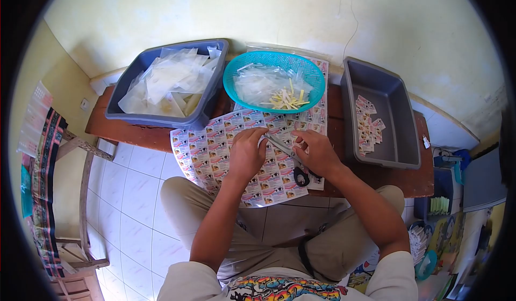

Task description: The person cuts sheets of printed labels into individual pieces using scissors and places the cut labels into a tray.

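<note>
Both hands are over the printed sheet (215,158), with the scissors (280,144) lying between them – blades up by the fingers, black handles toward the lap. The left hand (248,151) and right hand (317,153) have bent fingers; whether they clamp on anything, I can't tell – just beyond sits the turquoise basket (231,92) of clear plastic and yellowish strips

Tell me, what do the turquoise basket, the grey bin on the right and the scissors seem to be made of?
Basket: plastic, probably, with bright even colour and a moulded-looking mesh of small holes.
Grey bin: likely rigid plastic, smooth and slightly shiny, with rounded corners.
Scissors: blades look like metal, silvery-grey; the black handle loops are perhaps plastic.
</note>
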A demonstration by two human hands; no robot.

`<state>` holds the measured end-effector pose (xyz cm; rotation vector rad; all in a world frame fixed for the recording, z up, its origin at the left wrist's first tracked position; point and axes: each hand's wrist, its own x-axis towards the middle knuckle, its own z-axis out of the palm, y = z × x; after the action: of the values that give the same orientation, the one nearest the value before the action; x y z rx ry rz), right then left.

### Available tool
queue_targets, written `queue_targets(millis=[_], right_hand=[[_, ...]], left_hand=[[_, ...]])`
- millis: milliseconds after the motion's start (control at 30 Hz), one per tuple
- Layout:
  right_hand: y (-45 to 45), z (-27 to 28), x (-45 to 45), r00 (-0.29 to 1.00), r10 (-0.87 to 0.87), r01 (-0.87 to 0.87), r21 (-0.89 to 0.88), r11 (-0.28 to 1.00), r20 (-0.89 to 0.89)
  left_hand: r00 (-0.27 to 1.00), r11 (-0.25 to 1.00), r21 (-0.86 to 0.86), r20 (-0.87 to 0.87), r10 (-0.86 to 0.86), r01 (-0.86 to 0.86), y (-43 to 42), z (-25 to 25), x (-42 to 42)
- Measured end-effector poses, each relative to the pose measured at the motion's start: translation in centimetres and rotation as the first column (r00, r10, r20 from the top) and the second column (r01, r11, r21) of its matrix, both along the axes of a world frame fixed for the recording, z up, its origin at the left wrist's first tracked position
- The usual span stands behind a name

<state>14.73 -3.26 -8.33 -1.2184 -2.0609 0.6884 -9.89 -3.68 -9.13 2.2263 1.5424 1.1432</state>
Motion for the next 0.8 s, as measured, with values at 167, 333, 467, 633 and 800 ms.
queue_targets(millis=[167, 333, 467, 633, 800], right_hand=[[-0.3, 0.1, -1.2, 0.999, 0.042, -0.042, -0.032, 0.999, 0.011], [-0.3, 0.1, -1.8, 0.998, 0.056, -0.054, -0.060, 0.997, 0.034], [-0.6, -0.3, -1.9, 0.990, 0.083, -0.082, -0.012, 0.997, 0.115], [-2.0, -0.2, -2.3, 0.973, 0.017, -0.012, -0.022, 1.000, 0.229], [-3.7, -0.3, -2.2, 0.927, -0.036, 0.064, -0.063, 0.996, 0.372]], left_hand=[[1.000, 0.999, -0.045, -0.008, 0.027, -0.027, -0.8, -0.9, -1.4], [1.000, 0.999, -0.027, 0.015, 0.019, -0.019, -1.9, -1.6, -2.4], [0.999, 0.999, -0.042, 0.003, 0.033, -0.033, -2.7, -2.1, -3.1], [0.999, 0.997, -0.058, -0.022, -0.046, 0.044, -4.2, -3.0, -2.0], [0.993, 0.990, -0.123, -0.086, -0.079, 0.068, -5.2, -4.3, -0.6]])
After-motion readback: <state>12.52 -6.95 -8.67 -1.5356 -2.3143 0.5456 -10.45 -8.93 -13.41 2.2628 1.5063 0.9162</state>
